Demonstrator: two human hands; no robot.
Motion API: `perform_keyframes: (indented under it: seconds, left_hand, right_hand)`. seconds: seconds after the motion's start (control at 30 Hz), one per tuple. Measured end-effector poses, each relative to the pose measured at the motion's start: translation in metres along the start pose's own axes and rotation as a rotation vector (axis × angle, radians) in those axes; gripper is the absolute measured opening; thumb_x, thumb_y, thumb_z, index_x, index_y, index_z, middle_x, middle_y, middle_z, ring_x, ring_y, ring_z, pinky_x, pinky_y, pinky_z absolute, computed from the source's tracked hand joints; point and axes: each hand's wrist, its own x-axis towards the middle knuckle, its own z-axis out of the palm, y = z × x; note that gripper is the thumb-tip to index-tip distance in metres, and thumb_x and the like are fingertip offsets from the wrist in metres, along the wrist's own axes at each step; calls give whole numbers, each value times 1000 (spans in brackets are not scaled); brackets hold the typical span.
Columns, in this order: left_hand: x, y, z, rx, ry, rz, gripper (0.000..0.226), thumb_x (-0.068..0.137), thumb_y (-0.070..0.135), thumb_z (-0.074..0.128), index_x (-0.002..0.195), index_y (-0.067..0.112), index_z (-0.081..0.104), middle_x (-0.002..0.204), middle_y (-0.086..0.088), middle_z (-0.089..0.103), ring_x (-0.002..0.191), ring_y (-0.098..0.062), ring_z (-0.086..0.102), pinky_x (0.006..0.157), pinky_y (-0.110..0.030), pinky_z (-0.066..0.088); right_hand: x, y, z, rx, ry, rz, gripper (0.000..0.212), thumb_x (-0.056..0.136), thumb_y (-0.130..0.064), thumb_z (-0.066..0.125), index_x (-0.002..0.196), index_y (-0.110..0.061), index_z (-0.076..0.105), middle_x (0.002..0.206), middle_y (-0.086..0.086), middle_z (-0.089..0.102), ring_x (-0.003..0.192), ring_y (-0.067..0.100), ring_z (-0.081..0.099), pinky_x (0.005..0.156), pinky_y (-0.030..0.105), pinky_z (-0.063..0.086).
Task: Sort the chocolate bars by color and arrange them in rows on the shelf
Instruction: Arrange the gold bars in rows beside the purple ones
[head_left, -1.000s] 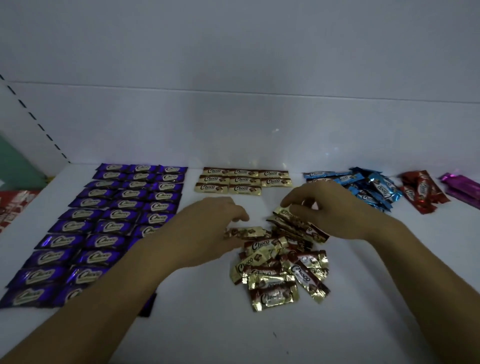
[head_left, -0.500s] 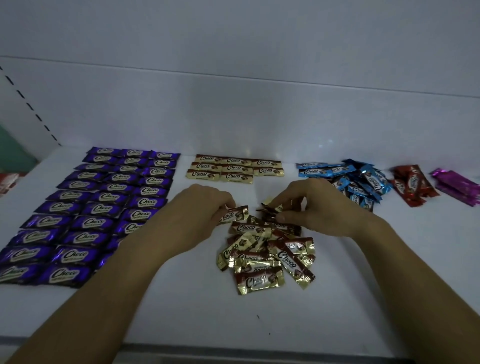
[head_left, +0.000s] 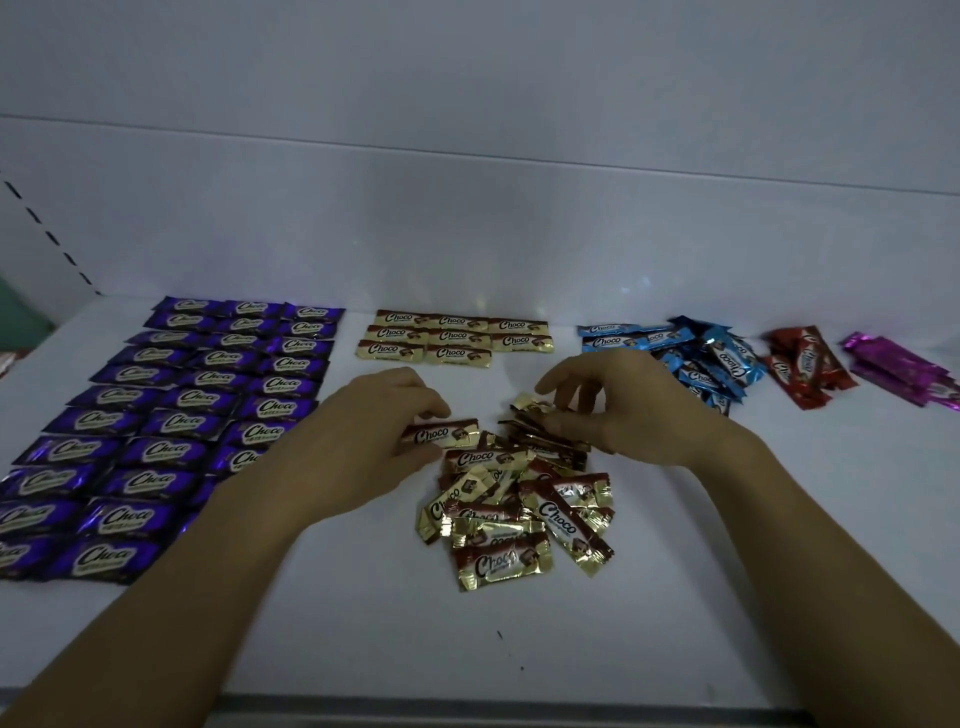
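Gold bar (head_left: 440, 435) pinched by left hand (head_left: 363, 439); right hand (head_left: 634, 410) pinches gold pile (head_left: 519, 512).

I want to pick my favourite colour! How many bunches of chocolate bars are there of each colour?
Purple bars: 1 bunch
Gold: 2 bunches, neat gold rows and loose gold heap
Blue bars: 1 bunch
Red bars: 1 bunch
Pink bars: 1 bunch
Total: 6 bunches
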Motion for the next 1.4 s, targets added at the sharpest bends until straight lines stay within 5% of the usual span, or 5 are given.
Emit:
perform_keyframes:
  seconds: [0.43, 0.6, 1.0, 1.2, 1.4]
  left_hand:
    - [-4, -8, 0, 26, 35, 39, 30, 90, 36, 67, 119, 30, 65, 103, 15, 61, 94, -4, 56, 84, -32, 53]
    - [-2, -12, 1, 68, 61, 19, 23, 91, 33, 66, 113, 30, 69, 104, 14, 61, 95, -6, 57, 81, -35, 54]
    - [-3, -15, 2, 63, 133, -86, 26, 92, 20, 61, 116, 25, 69, 105, 9, 57, 85, -7, 55, 74, -30, 53]
    - [-7, -9, -4, 54, 168, -24, 29, 88, 18, 65, 117, 21, 70, 108, 9, 57, 94, -9, 57, 74, -35, 57]
    - [-9, -9, -5, 85, 46, 42, 30, 92, 26, 60, 122, 27, 66, 118, 13, 53, 105, -7, 52, 84, -36, 54]
  right_hand:
    - [-1, -1, -7, 273, 92, 34, 21, 82, -16, 80, 101, -24, 75, 78, -9, 74, 73, 8, 69, 68, 26, 56]
    - [19, 1, 2, -37, 374, -99, 12, 84, -17, 79, 95, -22, 76, 83, -6, 70, 72, 7, 64, 68, 23, 52]
    - [33, 4, 30, -160, 308, -117, 20, 89, -8, 70, 103, -17, 79, 95, 3, 72, 82, 17, 64, 77, 37, 56]
    - [35, 0, 33, -192, 296, -92, 25, 93, -5, 63, 112, -14, 76, 106, 8, 70, 94, 23, 63, 86, 35, 53]
    - [16, -11, 4, -141, 145, 5, 18, 95, -21, 65, 111, -20, 73, 90, -12, 65, 74, -2, 57, 66, 9, 40]
